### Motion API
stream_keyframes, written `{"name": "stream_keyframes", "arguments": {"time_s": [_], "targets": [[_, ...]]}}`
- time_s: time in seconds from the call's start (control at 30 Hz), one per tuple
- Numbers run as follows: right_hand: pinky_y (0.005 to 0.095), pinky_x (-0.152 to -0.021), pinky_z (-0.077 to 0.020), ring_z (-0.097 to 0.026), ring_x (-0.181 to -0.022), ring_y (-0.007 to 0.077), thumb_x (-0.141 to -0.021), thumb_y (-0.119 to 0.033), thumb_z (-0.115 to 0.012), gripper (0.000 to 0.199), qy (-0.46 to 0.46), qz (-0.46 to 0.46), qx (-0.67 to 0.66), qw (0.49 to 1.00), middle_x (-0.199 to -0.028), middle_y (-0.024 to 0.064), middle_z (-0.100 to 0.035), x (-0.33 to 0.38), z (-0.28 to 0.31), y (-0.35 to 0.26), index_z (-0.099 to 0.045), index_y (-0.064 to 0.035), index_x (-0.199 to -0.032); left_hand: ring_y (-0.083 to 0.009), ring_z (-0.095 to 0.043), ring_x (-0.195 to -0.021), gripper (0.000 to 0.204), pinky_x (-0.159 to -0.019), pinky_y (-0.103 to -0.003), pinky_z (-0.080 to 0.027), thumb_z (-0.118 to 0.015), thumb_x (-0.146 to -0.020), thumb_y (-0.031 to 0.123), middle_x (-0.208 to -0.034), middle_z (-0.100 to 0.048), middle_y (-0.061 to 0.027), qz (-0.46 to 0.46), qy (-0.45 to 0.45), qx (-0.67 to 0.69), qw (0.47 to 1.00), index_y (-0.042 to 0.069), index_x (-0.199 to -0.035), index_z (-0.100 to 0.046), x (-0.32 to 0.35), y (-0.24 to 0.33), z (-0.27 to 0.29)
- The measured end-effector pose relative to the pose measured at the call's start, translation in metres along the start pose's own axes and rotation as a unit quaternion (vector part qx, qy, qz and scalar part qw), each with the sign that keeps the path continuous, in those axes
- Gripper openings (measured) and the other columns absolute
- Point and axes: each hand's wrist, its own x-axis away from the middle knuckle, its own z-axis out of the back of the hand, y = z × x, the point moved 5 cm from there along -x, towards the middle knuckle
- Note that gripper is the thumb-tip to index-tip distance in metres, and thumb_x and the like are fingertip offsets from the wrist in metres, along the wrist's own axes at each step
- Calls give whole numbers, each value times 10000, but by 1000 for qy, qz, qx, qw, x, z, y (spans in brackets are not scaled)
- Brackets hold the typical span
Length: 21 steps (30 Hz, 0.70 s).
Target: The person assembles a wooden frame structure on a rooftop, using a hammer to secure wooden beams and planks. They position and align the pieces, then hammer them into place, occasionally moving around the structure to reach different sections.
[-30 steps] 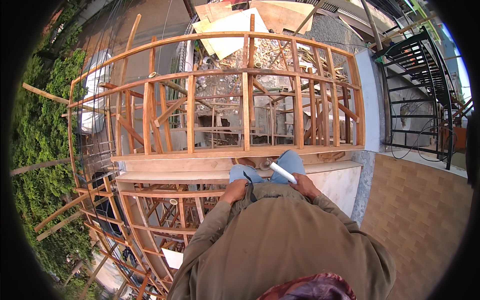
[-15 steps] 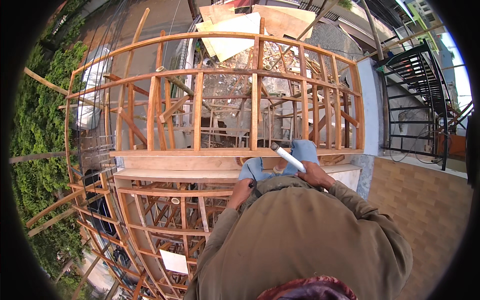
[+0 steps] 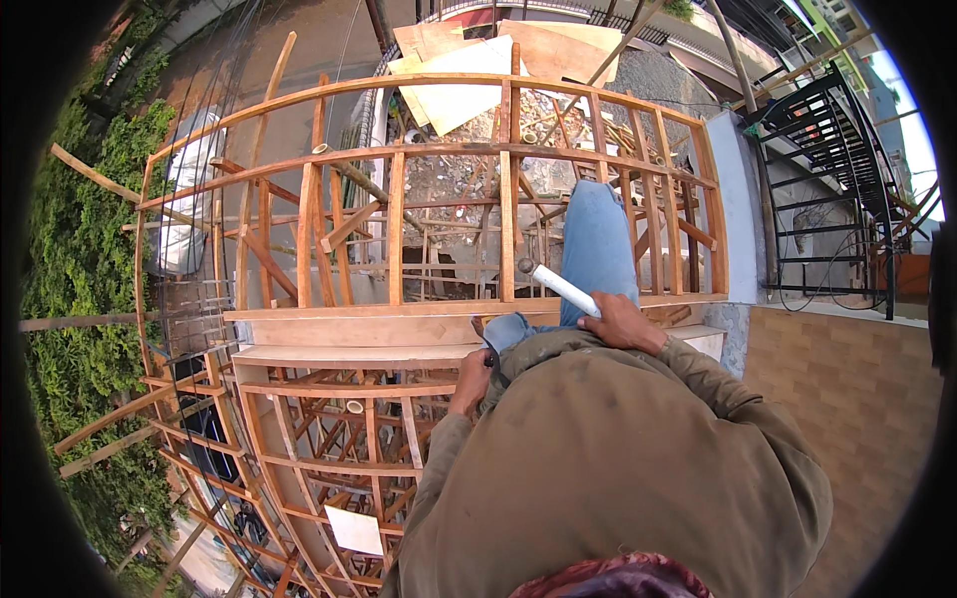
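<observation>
My right hand [image 3: 620, 321] is closed round a white stick-like tool [image 3: 568, 292] with a dark rounded end. The tool slants forward and left over my raised right thigh. Its exact kind does not show. At the left of my waist, my left hand [image 3: 471, 383] is closed beside a dark strap-like piece [image 3: 491, 365]. What its fingers hold, if anything, is hidden. My right leg [image 3: 598, 239] in blue jeans stretches forward over the front beam [image 3: 399, 310] of a timber frame. The left knee [image 3: 505, 331] is bent close to my body.
Open timber framing [image 3: 398, 229] stands ahead, with rubble and plywood sheets [image 3: 464, 95] far below. A plywood ledge [image 3: 349, 355] runs across near my legs. More open framing [image 3: 349, 461] lies left. Right are a tiled surface [image 3: 837, 399] and black metal stairs [image 3: 822, 159]. Cables [image 3: 214, 110] hang left.
My right leg has moved forward and up across the beam. The white tool has shifted slightly left and forward in my right hand. My left hand has moved a little left.
</observation>
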Motion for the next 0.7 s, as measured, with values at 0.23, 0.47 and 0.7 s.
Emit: {"name": "stream_keyframes", "arguments": {"time_s": [0.23, 0.47, 0.7], "targets": [[522, -847, -503, -661, -959, 458, -893, -331, -726, 413, 10, -14, 5, 1000, -989, 281, -687, -18, 16, 13, -644, 38, -1057, -153, -552, -651, 120, -625, -334, -457, -714, -796, 63, -678, -612, -130, -53, 25, -46, 997, -28, -832, -645, -4, 29, -5], [510, -863, -501, -659, -977, 454, -880, -339, -736, 437, -21, 24, -10, 999, -1002, 280, -685, -75, 48, 26, -645, 41, -1077, -145, -528, -643, 162, -605, -339, -445, -733, -778, 74, -652, -569, -123, -50, 65, -46, 996, -27, -787, -606, -44, 49, -6], [465, -759, -498, -661, -820, 363, -918, -350, -709, 411, -42, 8, -88, 995, -881, 211, -673, -194, 107, 65, -642, 29, -1060, -129, -544, -665, 144, -613, -327, -452, -714, -816, 90, -688, -616, -112, 65, 63, -34, 995, -32, -839, -642, -108, 70, -19]]}}
